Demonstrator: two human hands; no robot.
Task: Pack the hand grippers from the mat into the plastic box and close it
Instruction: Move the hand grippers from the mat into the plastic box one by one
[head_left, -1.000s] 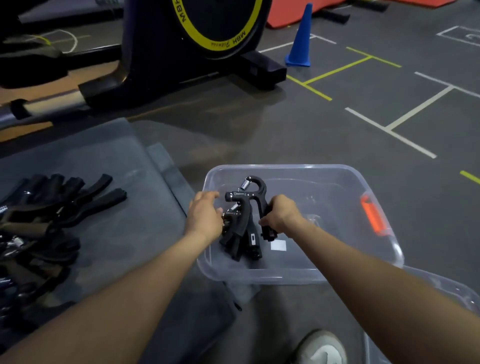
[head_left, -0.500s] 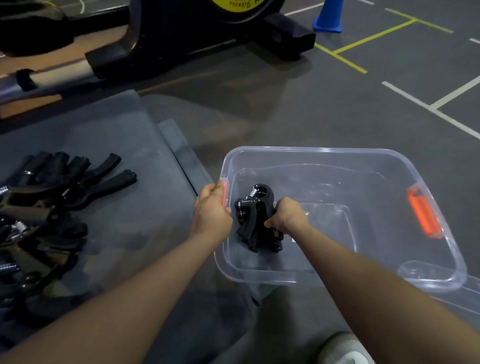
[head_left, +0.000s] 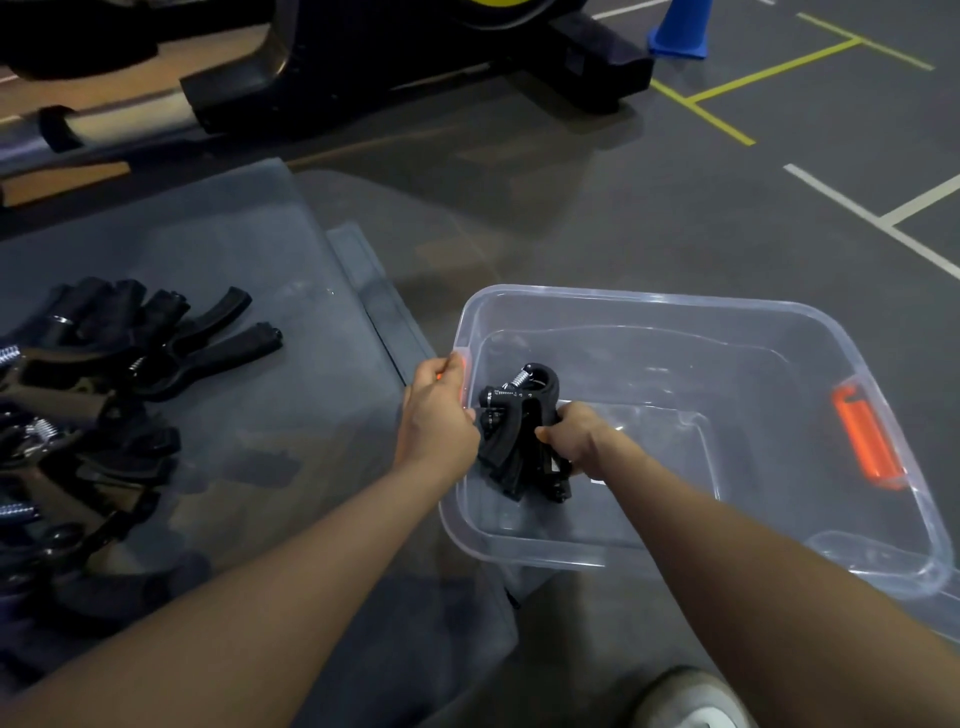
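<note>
A clear plastic box (head_left: 649, 301) with orange latches stands on the dark floor right of a grey mat (head_left: 234, 395). Inside its left end a small bunch of black hand grippers (head_left: 519, 431) with metal springs rests low near the bottom. My left hand (head_left: 439, 415) is at the box's left rim by the orange latch, fingers closed against the bunch. My right hand (head_left: 576, 439) is inside the box, closed on the bunch's handles. A pile of several more black hand grippers (head_left: 104, 395) lies on the mat at the far left.
A black exercise machine base (head_left: 415, 67) stands beyond the mat. A blue cone (head_left: 678, 31) sits at the top right among yellow and white floor lines. A clear lid (head_left: 924, 618) edge shows under the box's right side. A shoe tip (head_left: 691, 701) is at the bottom.
Both hands have lowered the bunch of hand grippers from above the rim down into the left end of the box. The camera has tilted down and closer.
</note>
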